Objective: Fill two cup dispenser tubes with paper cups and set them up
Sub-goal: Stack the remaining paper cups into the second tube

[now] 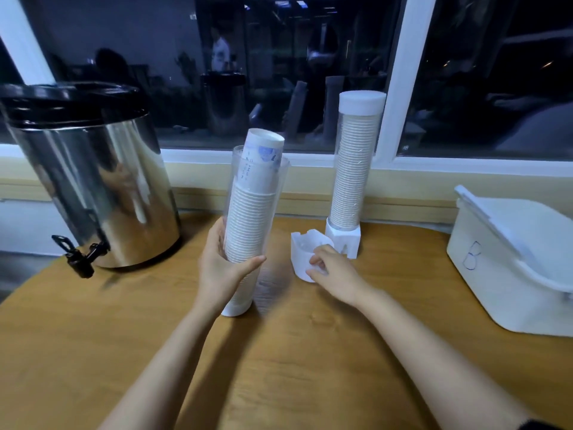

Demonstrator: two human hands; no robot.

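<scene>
Two hands are at work, each closed on a different part. The left hand (pixel 217 271) has its fingers (pixel 251 262) and thumb wrapped round the lower part of the clear dispenser tube (pixel 280 181). The tube stands on its white end cap (pixel 234 308) on the worktop (pixel 279 367) and seems to lean slightly. The right hand (pixel 336 271) pinches the near wall of the loose white base (pixel 302 249), which rests on the worktop just beside the tube.

The tube is packed with paper cups (pixel 248 225), and the top cup (pixel 265 147) pokes out above the open mouth. Behind the loose base, by the window, the filled dispenser (pixel 353 169) stands upright on its own base with its cap on, so it looks finished.

The likely next step is fitting the loose base over the open end and turning the tube over.

- The protruding cup may stop the base from seating, so the stack could spill when the tube is turned over.
- The left hand's low hold leaves the tall tube free to tip.
- A light pinch could let the base slip.
- A wide swing might knock the filled dispenser, or the steel urn (pixel 93 187) at left.

A white lidded box (pixel 511 274) sits well apart at right.
</scene>
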